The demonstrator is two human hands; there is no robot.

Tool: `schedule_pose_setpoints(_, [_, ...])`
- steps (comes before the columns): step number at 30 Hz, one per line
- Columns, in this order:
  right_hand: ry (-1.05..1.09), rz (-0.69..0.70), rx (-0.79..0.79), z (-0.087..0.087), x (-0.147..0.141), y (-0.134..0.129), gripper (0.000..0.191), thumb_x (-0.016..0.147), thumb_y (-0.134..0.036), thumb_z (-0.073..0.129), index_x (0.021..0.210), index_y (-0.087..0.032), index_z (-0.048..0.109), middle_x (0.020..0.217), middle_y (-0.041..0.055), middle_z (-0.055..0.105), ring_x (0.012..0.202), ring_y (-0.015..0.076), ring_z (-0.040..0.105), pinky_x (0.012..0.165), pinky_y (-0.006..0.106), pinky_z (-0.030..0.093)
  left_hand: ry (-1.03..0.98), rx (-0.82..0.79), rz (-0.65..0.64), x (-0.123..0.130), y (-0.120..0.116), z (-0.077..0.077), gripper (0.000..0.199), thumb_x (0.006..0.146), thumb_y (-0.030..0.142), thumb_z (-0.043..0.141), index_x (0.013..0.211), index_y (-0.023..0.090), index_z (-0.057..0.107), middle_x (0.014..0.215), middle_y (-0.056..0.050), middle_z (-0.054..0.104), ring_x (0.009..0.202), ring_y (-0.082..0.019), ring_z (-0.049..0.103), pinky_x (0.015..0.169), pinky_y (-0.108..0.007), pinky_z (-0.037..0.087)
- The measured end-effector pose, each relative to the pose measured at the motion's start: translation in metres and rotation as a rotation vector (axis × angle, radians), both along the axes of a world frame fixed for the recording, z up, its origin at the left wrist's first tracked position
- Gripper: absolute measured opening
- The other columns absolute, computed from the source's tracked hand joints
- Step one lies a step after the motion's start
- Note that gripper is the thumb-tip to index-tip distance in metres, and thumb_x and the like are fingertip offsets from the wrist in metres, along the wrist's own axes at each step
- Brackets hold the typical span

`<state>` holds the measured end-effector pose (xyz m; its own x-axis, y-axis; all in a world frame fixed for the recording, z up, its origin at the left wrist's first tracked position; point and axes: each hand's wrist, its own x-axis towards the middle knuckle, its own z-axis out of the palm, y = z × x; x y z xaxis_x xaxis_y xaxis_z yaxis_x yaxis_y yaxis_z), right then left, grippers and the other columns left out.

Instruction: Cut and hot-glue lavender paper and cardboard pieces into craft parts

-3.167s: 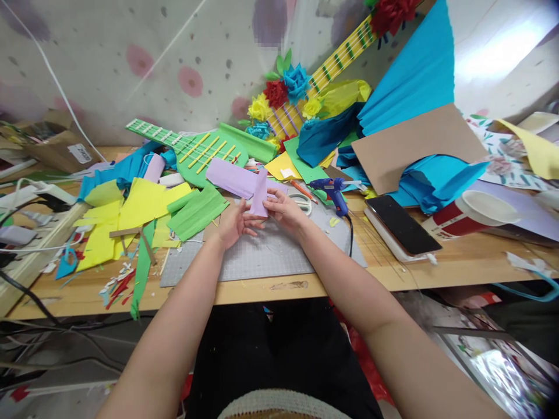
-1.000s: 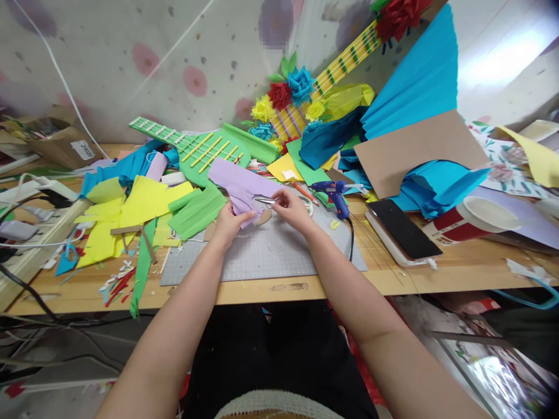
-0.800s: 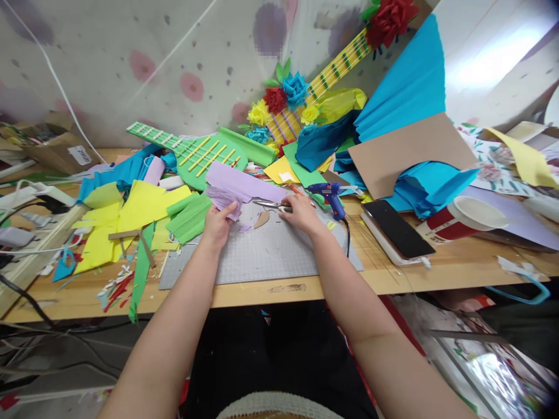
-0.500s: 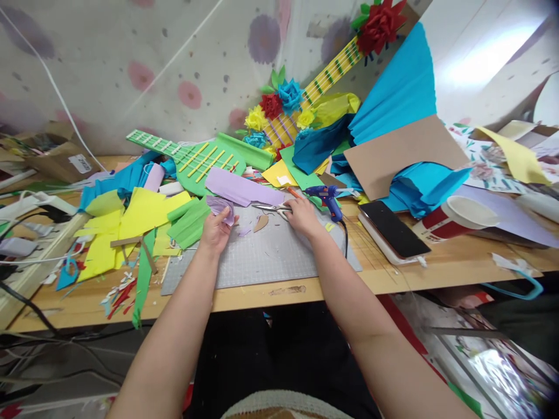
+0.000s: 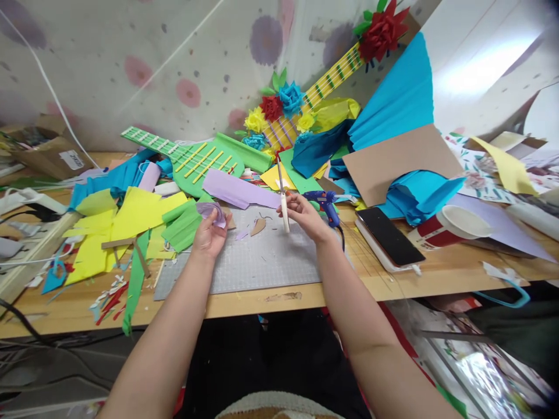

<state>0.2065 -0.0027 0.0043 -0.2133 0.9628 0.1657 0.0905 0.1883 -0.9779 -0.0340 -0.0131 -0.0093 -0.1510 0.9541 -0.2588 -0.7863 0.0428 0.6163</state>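
Between the thumb and fingers of my left hand (image 5: 211, 234) is a small folded piece of purple crepe paper (image 5: 211, 213). My right hand (image 5: 304, 216) grips a pair of scissors (image 5: 283, 203) by the white handles, with the blades pointing up and away from me. Both hands are above the grey cutting mat (image 5: 266, 267). Behind them lies a long strip of purple crepe paper (image 5: 238, 189). A brown scrap (image 5: 258, 226) and small purple bits rest on the mat between my hands.
A blue glue gun (image 5: 325, 203) sits just right of my right hand, its cord trailing down. Further right are a phone (image 5: 390, 237) and a paper cup (image 5: 454, 227). Yellow paper (image 5: 135, 212) is heaped at left. A green paper guitar (image 5: 205, 163) lies behind.
My right hand has lifted the scissors off the mat and turned them upright. My left hand still holds the purple paper, and the view has shifted slightly.
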Motion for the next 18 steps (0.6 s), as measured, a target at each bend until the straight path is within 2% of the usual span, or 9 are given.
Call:
schedule_pose_setpoints(1, [-0.027, -0.047, 0.008, -0.001, -0.005, -0.001, 0.039, 0.066, -0.046, 0.066, 0.088, -0.022, 0.044, 0.076, -0.0012, 0.056, 0.072, 0.0147, 0.054, 0.069, 0.031, 0.042, -0.010, -0.009, 0.004, 0.000, 0.000, 0.000, 0.011, 0.074, 0.010, 0.062, 0.067, 0.018, 0.061, 0.063, 0.005, 0.066, 0.061, -0.006, 0.062, 0.080, -0.024, 0.052])
schedule_pose_setpoints(3, [-0.228, -0.161, 0.058, -0.005, -0.016, -0.002, 0.049, 0.055, -0.046, 0.074, 0.084, -0.022, 0.042, 0.075, -0.0016, 0.053, 0.072, 0.0154, 0.050, 0.069, 0.031, 0.040, -0.023, -0.008, 0.008, 0.001, 0.000, 0.001, 0.011, 0.074, 0.009, 0.061, 0.068, 0.018, 0.062, 0.064, 0.005, 0.066, 0.064, -0.007, 0.062, 0.081, -0.025, 0.052])
schedule_pose_setpoints(5, [-0.482, -0.175, 0.146, -0.008, -0.028, -0.005, 0.055, 0.048, -0.047, 0.077, 0.084, -0.021, 0.045, 0.081, 0.0011, 0.054, 0.078, 0.0185, 0.049, 0.074, 0.034, 0.039, -0.021, 0.020, -0.004, 0.002, 0.000, 0.001, 0.009, 0.073, 0.010, 0.063, 0.069, 0.018, 0.062, 0.065, 0.005, 0.067, 0.065, -0.007, 0.062, 0.083, -0.027, 0.052])
schedule_pose_setpoints(8, [-0.654, -0.071, 0.282, -0.011, -0.046, -0.012, 0.058, 0.054, -0.051, 0.073, 0.095, -0.019, 0.047, 0.089, 0.0050, 0.057, 0.087, 0.0216, 0.049, 0.083, 0.037, 0.035, -0.023, 0.054, -0.030, 0.004, 0.000, 0.001, 0.009, 0.072, 0.011, 0.065, 0.070, 0.018, 0.061, 0.064, 0.004, 0.066, 0.065, -0.007, 0.062, 0.081, -0.026, 0.052])
schedule_pose_setpoints(11, [-0.773, 0.033, 0.391, -0.012, -0.058, -0.019, 0.058, 0.061, -0.058, 0.067, 0.098, -0.016, 0.049, 0.091, 0.0078, 0.059, 0.091, 0.0232, 0.050, 0.083, 0.036, 0.033, -0.033, 0.056, -0.047, 0.006, -0.002, 0.001, 0.008, 0.074, 0.011, 0.063, 0.070, 0.016, 0.060, 0.065, 0.003, 0.065, 0.063, -0.007, 0.061, 0.074, -0.022, 0.051])
schedule_pose_setpoints(14, [-0.872, 0.061, 0.439, -0.012, -0.066, -0.023, 0.056, 0.066, -0.064, 0.060, 0.093, -0.016, 0.051, 0.090, 0.0087, 0.060, 0.089, 0.0232, 0.052, 0.079, 0.034, 0.033, -0.011, 0.056, -0.094, 0.009, -0.005, 0.001, 0.007, 0.076, 0.010, 0.061, 0.072, 0.015, 0.060, 0.068, 0.002, 0.066, 0.063, -0.007, 0.061, 0.070, -0.021, 0.050])
schedule_pose_setpoints(18, [-0.919, 0.052, 0.426, -0.010, -0.070, -0.025, 0.057, 0.068, -0.069, 0.053, 0.091, -0.016, 0.050, 0.083, 0.0071, 0.062, 0.081, 0.0215, 0.056, 0.073, 0.031, 0.032, 0.023, 0.083, -0.123, 0.012, -0.008, 0.000, 0.009, 0.075, 0.006, 0.059, 0.071, 0.014, 0.061, 0.069, 0.002, 0.066, 0.065, -0.009, 0.061, 0.071, -0.022, 0.050])
